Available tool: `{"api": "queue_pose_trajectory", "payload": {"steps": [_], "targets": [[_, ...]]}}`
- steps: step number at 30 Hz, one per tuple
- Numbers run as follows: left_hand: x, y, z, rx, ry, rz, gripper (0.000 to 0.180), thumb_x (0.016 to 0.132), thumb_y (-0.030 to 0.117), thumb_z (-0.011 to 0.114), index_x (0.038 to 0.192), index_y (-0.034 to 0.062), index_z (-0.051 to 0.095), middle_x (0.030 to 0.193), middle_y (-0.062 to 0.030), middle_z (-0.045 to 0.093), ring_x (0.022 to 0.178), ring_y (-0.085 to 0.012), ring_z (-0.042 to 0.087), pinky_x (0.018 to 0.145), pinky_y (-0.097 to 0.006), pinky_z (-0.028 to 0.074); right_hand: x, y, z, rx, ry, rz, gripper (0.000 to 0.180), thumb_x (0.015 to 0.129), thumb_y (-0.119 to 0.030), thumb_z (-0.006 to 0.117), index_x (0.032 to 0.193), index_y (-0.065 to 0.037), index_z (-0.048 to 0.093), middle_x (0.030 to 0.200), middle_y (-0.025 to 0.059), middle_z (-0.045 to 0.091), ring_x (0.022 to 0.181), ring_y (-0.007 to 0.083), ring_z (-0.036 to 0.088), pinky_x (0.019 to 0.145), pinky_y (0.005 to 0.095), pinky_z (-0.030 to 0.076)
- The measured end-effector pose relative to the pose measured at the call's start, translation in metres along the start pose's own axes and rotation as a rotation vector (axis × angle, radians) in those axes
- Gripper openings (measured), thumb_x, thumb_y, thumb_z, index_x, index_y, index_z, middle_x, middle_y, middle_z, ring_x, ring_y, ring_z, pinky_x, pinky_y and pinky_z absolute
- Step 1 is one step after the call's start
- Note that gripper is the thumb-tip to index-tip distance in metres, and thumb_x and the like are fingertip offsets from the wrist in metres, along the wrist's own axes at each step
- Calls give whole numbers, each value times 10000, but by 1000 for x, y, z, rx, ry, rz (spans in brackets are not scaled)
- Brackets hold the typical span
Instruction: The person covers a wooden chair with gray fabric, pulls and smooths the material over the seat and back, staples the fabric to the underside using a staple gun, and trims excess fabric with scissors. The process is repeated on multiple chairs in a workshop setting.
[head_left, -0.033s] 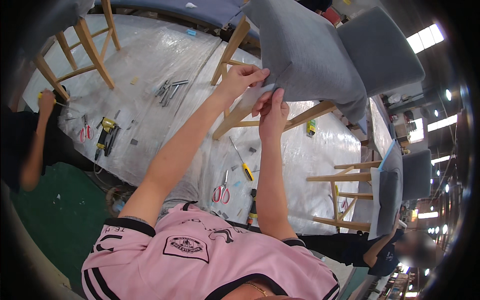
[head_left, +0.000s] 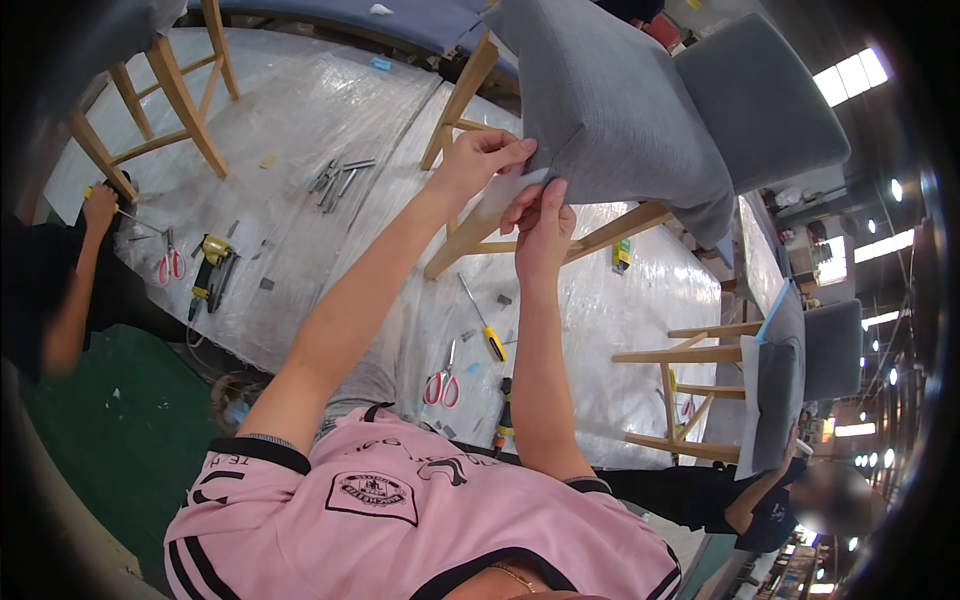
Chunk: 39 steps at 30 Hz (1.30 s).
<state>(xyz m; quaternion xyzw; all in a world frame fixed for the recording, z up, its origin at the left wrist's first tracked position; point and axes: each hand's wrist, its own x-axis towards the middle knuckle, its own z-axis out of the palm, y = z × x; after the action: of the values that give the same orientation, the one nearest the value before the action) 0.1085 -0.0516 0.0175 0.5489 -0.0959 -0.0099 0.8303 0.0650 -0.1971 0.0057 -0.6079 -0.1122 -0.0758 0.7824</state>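
A chair with a grey fabric seat point(head_left: 620, 110) and wooden legs point(head_left: 470, 245) stands tilted in front of me on the plastic-covered table. At the near corner of the seat cover, my left hand point(head_left: 472, 172) pinches the lower edge of the grey fabric between thumb and fingers. Just right of it and lower, my right hand point(head_left: 542, 225) is closed on the same edge, thumb up against the cloth. A strip of white lining point(head_left: 533, 180) shows between the two hands. The fingertips partly hide the fabric edge they hold.
On the plastic-wrapped table point(head_left: 300, 120) lie red-handled scissors point(head_left: 441, 388), a yellow-handled screwdriver point(head_left: 494, 342), a yellow-black staple gun point(head_left: 212, 268) and metal staple strips point(head_left: 345, 180). More chairs stand left and right point(head_left: 780, 390). A co-worker's hand point(head_left: 100, 208) at left holds a screwdriver.
My hands stay almost still at the seat corner. At the left, the co-worker's hand with the screwdriver has shifted slightly.
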Motion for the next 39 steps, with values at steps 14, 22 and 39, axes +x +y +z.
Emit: {"api": "queue_pose_trajectory", "payload": {"steps": [14, 22, 39], "targets": [[133, 100, 19, 938, -30, 1035, 531, 948, 388, 710, 1298, -3, 630, 1285, -179, 656, 1244, -312, 586, 1101, -405, 416, 10, 45, 3, 155, 9, -132, 643, 1062, -518, 507, 610, -61, 475, 517, 28, 464, 462, 161, 467, 484, 328, 415], [133, 110, 64, 1457, -378, 780, 852, 1014, 667, 354, 1333, -86, 596, 1389, -305, 573, 1364, -399, 493, 1176, -449, 340, 9, 61, 5, 187, 37, -210, 634, 1074, -491, 496, 600, -76, 425, 498, 21, 422, 428, 125, 415, 445, 312, 427], [103, 133, 68, 1032, -458, 772, 690, 1063, 506, 370, 1418, -69, 507, 1418, -273, 565, 1392, -312, 485, 1195, -396, 323, 12, 54, -1, 128, -32, -156, 659, 1076, -507, 481, 594, -60, 444, 523, 16, 421, 467, 108, 402, 481, 313, 459]]}}
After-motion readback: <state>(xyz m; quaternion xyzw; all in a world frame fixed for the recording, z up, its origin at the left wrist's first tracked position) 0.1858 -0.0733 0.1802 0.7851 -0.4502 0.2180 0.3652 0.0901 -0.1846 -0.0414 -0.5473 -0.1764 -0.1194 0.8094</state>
